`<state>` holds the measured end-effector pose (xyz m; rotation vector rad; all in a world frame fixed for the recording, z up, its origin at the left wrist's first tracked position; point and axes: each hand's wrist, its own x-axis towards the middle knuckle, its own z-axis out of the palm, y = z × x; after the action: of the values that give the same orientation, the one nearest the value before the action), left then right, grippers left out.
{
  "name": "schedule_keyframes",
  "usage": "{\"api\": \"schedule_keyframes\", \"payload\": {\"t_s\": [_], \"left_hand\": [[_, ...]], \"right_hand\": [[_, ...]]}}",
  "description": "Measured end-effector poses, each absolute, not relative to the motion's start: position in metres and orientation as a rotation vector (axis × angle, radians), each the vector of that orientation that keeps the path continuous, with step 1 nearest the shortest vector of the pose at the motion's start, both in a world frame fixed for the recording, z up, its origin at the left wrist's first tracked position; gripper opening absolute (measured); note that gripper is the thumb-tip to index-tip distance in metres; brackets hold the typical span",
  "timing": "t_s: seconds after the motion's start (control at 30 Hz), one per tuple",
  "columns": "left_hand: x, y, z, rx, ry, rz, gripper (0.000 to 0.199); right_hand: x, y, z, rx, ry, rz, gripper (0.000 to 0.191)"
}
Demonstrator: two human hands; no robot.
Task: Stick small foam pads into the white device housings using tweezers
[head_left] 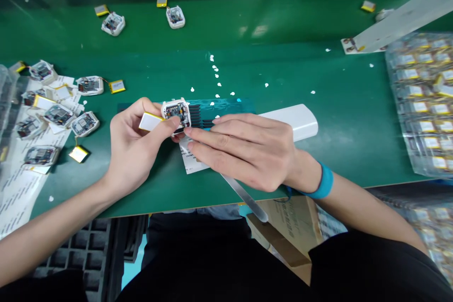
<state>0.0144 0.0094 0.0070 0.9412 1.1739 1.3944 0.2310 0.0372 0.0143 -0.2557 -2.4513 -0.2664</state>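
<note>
A white device housing with an exposed circuit board is gripped in my left hand, whose thumb presses on the board. A silver battery with yellow edges sticks out beside that thumb. My right hand reaches in from the right, fingers drawn together, their tips at the housing's lower right edge. Anything pinched between them is hidden. Below this hand a flat metal strip extends past the table edge; I cannot tell if the hand holds it. A long white plastic piece lies behind the right hand.
Several open housings with batteries lie at left, partly on printed paper; more sit at the back. Small white dots are scattered over the green table. A clear tray of batteries stands right, near a slanted white bracket.
</note>
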Motion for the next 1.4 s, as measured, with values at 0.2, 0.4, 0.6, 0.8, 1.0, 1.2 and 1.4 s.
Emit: {"api": "schedule_keyframes", "payload": {"t_s": [0.2, 0.4, 0.6, 0.8, 1.0, 1.2, 1.4], "left_hand": [[0.014, 0.002, 0.004, 1.065, 1.265, 1.403, 0.025], [0.015, 0.001, 0.001, 1.093, 1.193, 1.388, 0.024], [0.013, 0.002, 0.002, 1.087, 1.138, 1.389, 0.022], [0.012, 0.005, -0.004, 1.083, 1.182, 1.340, 0.033], [-0.060, 0.082, 0.018, 1.619, 1.633, 1.330, 0.036], [-0.140, 0.146, 0.031, 1.668, 2.342, 0.775, 0.010], [-0.133, 0.171, 0.010, 1.579, 2.120, 0.887, 0.033]], "right_hand": [[0.230, 0.036, 0.013, -0.294, -2.442, -0.215, 0.014], [0.231, 0.031, 0.015, -0.418, -2.391, 0.180, 0.021], [0.232, 0.028, 0.020, -0.506, -2.328, 0.422, 0.024], [0.233, 0.035, 0.009, -0.472, -2.302, 0.332, 0.028], [0.233, 0.044, 0.003, -0.361, -2.301, 0.055, 0.020], [0.223, 0.048, -0.009, -0.263, -2.138, -0.186, 0.014], [0.223, 0.048, -0.006, -0.266, -2.201, -0.222, 0.013]]}}
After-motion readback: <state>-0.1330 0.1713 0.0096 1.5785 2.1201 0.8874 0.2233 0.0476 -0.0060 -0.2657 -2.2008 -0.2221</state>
